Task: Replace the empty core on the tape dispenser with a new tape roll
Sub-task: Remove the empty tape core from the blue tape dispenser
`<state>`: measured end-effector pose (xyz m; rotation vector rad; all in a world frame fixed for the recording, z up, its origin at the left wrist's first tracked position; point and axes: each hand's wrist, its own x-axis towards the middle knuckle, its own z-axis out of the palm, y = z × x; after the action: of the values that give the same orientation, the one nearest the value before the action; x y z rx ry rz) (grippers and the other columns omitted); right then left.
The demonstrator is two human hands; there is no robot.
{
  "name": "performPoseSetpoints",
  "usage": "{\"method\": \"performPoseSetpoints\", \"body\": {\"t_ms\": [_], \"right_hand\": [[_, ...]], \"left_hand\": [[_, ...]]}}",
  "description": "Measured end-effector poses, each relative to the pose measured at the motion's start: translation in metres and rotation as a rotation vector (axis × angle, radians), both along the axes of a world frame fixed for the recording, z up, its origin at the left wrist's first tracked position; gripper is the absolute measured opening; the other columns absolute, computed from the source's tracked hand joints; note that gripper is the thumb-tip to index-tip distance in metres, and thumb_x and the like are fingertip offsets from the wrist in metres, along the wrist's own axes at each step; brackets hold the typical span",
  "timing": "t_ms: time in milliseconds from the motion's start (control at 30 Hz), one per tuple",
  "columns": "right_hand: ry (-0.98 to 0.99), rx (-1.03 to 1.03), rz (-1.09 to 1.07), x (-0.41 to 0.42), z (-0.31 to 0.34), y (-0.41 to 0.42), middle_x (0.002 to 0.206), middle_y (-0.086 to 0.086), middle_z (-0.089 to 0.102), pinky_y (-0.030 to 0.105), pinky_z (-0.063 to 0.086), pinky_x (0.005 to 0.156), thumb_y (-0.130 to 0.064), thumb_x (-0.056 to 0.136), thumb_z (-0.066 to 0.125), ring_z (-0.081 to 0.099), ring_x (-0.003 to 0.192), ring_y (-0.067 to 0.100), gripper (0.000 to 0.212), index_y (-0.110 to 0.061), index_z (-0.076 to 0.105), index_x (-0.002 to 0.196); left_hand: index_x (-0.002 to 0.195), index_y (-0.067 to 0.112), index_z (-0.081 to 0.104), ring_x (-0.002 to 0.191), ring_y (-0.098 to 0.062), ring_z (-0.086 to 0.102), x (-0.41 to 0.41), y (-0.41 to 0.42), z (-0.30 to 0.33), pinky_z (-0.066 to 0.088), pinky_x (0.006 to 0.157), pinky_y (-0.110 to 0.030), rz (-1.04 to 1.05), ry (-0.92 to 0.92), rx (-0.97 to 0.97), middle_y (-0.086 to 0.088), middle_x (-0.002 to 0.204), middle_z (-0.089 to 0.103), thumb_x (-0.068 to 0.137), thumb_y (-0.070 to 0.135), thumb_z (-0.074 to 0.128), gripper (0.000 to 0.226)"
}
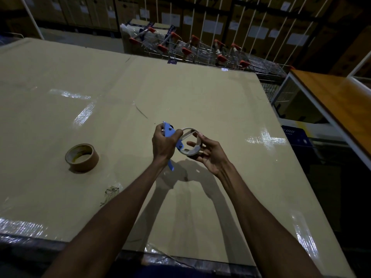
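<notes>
A blue tape dispenser [169, 133] is held above the cardboard-covered table [200, 101], with my left hand [163, 144] closed around its body. Its handle tip pokes out below my wrist. The empty grey core [190, 152] sits at the dispenser's right end, and my right hand [208, 152] pinches its rim with thumb and fingers. A new brown tape roll [82, 157] lies flat on the table to the left, well apart from both hands.
Shiny tape strips [84, 113] run across the cardboard. A torn tape scrap [111, 192] lies near the front left. Shopping trolleys [200, 51] stand beyond the far edge. A wooden-topped counter [337, 101] is at the right.
</notes>
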<state>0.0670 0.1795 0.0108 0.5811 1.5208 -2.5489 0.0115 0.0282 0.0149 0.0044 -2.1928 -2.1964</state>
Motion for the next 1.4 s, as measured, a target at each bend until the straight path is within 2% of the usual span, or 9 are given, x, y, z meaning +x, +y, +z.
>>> {"method": "performPoseSetpoints", "body": {"t_ms": [200,467,667,733,833,967,1133,1267,1400], "right_hand": [[0.004,-0.002,-0.014,0.001,0.007,0.002,0.135,0.024,0.056,0.049,0.055,0.093,-0.032,0.090,0.062,0.063,0.113,0.039,0.041,-0.012,0.064,0.126],[0.037,-0.033,-0.043,0.006,0.006,0.011,0.127,0.015,0.061,0.054,0.050,0.098,-0.026,0.086,0.065,0.059,0.122,0.036,0.041,-0.010,0.065,0.124],[0.102,-0.032,-0.084,0.003,0.003,0.011,0.114,0.010,0.064,0.053,0.048,0.101,-0.017,0.075,0.060,0.068,0.102,0.027,0.046,-0.009,0.067,0.120],[0.138,-0.122,-0.139,0.001,0.002,0.005,0.112,0.011,0.062,0.048,0.050,0.099,-0.010,0.080,0.054,0.070,0.089,0.023,0.038,-0.004,0.066,0.115],[0.160,-0.139,-0.184,-0.002,0.006,-0.005,0.115,0.014,0.060,0.040,0.055,0.090,-0.011,0.083,0.055,0.065,0.094,0.029,0.029,-0.005,0.068,0.108],[0.163,-0.134,-0.180,-0.004,0.011,-0.010,0.111,0.013,0.060,0.041,0.057,0.087,-0.020,0.085,0.061,0.061,0.098,0.032,0.029,-0.010,0.066,0.111],[0.236,0.061,-0.055,-0.006,0.016,-0.003,0.101,0.003,0.065,0.055,0.051,0.095,-0.016,0.084,0.056,0.064,0.101,0.027,0.029,-0.026,0.065,0.110],[0.231,0.230,-0.019,-0.005,0.017,0.006,0.099,0.002,0.068,0.058,0.053,0.089,-0.014,0.083,0.062,0.062,0.103,0.022,0.034,-0.014,0.062,0.116],[0.253,0.293,-0.002,-0.004,0.023,0.010,0.108,0.007,0.066,0.059,0.055,0.088,-0.015,0.081,0.068,0.061,0.108,0.021,0.032,-0.011,0.064,0.113]], "left_hand": [[0.078,0.022,0.058,0.054,-0.007,0.048,-0.008,-0.003,-0.001,0.044,0.061,-0.032,-0.029,0.036,0.060,0.004,0.065,0.054,0.056,0.047,0.073,0.037],[0.081,0.011,0.059,0.055,-0.010,0.048,-0.010,-0.003,-0.002,0.041,0.053,-0.025,-0.179,-0.073,0.184,0.000,0.068,0.051,0.075,0.021,0.079,0.023],[0.058,0.025,0.050,0.065,-0.023,0.038,-0.008,0.006,0.003,0.033,0.065,-0.038,-0.193,-0.127,0.177,-0.003,0.065,0.041,0.068,0.033,0.063,0.017],[0.066,0.019,0.051,0.062,-0.021,0.040,-0.006,0.011,0.004,0.033,0.063,-0.038,-0.068,-0.166,0.201,0.000,0.064,0.043,0.067,0.035,0.063,0.020],[0.077,0.013,0.050,0.062,-0.021,0.040,-0.005,0.016,0.006,0.036,0.061,-0.038,0.068,-0.161,0.226,-0.003,0.070,0.047,0.064,0.040,0.064,0.033],[0.080,0.011,0.053,0.055,-0.021,0.040,-0.008,0.014,0.011,0.035,0.053,-0.031,0.004,-0.219,0.282,-0.011,0.076,0.049,0.067,0.037,0.064,0.031],[0.072,0.012,0.050,0.077,-0.027,0.051,-0.012,0.007,0.005,0.040,0.069,-0.039,-0.155,-0.353,0.354,-0.007,0.079,0.051,0.060,0.035,0.063,0.029],[0.055,0.020,0.045,0.055,-0.020,0.041,-0.008,0.010,0.011,0.030,0.055,-0.030,-0.073,-0.310,0.395,0.004,0.055,0.043,0.064,0.028,0.057,0.017],[0.059,0.016,0.043,0.050,-0.017,0.031,-0.014,0.007,0.017,0.025,0.049,-0.028,-0.067,-0.274,0.361,0.001,0.055,0.041,0.064,0.029,0.056,0.019]]}}
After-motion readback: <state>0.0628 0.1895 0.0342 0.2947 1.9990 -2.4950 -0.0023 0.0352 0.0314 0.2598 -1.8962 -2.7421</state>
